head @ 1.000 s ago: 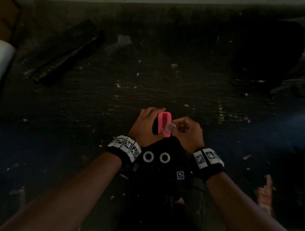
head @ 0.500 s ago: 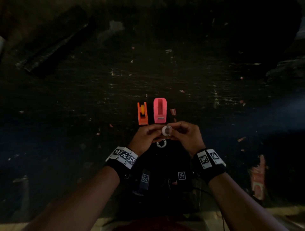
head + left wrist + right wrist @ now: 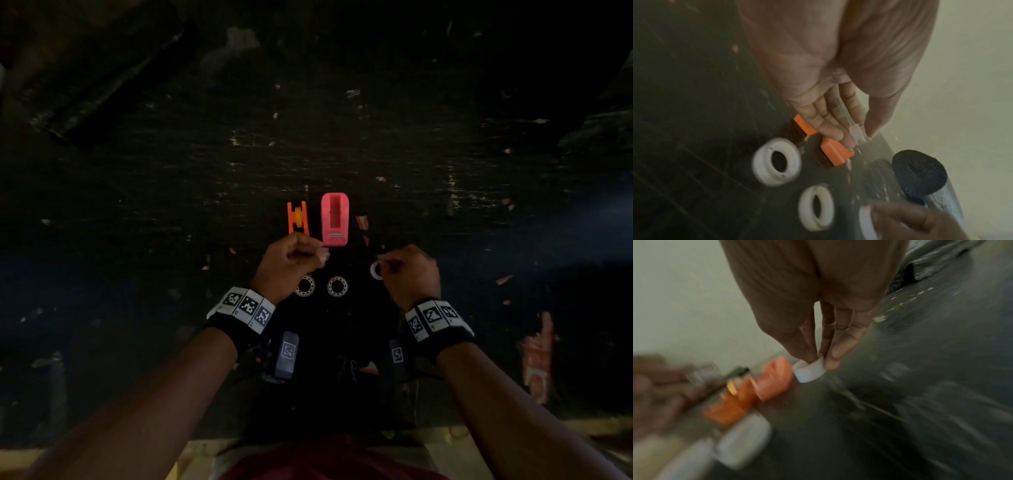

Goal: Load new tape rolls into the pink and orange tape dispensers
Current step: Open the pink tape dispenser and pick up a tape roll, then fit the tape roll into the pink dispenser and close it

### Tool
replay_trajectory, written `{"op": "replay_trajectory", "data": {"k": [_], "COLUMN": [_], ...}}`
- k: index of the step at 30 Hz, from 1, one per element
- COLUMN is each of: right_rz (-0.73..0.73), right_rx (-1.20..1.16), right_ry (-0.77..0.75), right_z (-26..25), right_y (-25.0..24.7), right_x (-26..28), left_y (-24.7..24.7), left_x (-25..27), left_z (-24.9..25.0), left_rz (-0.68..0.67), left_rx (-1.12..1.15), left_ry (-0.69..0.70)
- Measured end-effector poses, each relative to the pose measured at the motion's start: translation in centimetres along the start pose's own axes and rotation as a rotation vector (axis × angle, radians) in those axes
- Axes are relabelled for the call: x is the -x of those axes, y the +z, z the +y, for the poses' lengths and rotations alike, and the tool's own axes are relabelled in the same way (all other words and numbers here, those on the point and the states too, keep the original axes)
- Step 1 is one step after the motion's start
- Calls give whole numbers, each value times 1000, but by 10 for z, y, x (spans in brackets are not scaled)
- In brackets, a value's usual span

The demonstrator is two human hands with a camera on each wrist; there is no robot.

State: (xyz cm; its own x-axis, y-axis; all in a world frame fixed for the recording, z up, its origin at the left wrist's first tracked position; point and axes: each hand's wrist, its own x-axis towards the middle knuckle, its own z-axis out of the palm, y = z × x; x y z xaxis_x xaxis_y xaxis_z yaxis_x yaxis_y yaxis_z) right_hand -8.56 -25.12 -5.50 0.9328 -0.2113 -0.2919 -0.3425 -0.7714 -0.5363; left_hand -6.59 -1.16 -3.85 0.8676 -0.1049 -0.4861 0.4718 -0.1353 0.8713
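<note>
The pink dispenser [image 3: 335, 219] and the smaller orange dispenser [image 3: 297, 219] stand side by side on the dark table, just beyond my hands. My left hand [image 3: 320, 253] pinches a small clear plastic piece [image 3: 858, 131] between thumb and fingers, close to the pink dispenser's near end. Off to the right, my right hand [image 3: 382, 269] pinches a small white ring [image 3: 809, 371], seen too in the head view as the white ring [image 3: 376, 270]. Two white tape rolls [image 3: 305, 285] [image 3: 337, 286] lie flat between my wrists.
The table top [image 3: 342, 137] is dark and scuffed, with bits of red and white debris scattered about. A long dark bundle [image 3: 102, 78] lies at the far left. A black foam-tipped tube [image 3: 918, 175] lies beyond the dispensers. The table's pale front edge [image 3: 479, 431] runs near my body.
A second ago my left hand held the pink dispenser; it now stands on the table. My hands, together on one small part half a second ago, have moved apart, each holding a piece.
</note>
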Motion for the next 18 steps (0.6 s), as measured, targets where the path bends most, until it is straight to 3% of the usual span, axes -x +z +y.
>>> {"op": "replay_trajectory", "data": {"k": [5,9,14,18], "right_rz": [-45,13,-132,-140], "right_rx": [130,100,32,19], "right_ry": [-25,-87,-150,-167], "right_z": [11,-3,-28,-31], "right_y": [8,10,34,55], "right_x": [7,22,46,55], "left_y": [-15,-21,-25,-26], "left_x": [6,12,21,26], "left_z": [-14,-26,-35,-36], "left_rz": [30,55,69,69], "left_rx": [-56,-86,-65,-59], "left_ry": [39,40,9,-5]}}
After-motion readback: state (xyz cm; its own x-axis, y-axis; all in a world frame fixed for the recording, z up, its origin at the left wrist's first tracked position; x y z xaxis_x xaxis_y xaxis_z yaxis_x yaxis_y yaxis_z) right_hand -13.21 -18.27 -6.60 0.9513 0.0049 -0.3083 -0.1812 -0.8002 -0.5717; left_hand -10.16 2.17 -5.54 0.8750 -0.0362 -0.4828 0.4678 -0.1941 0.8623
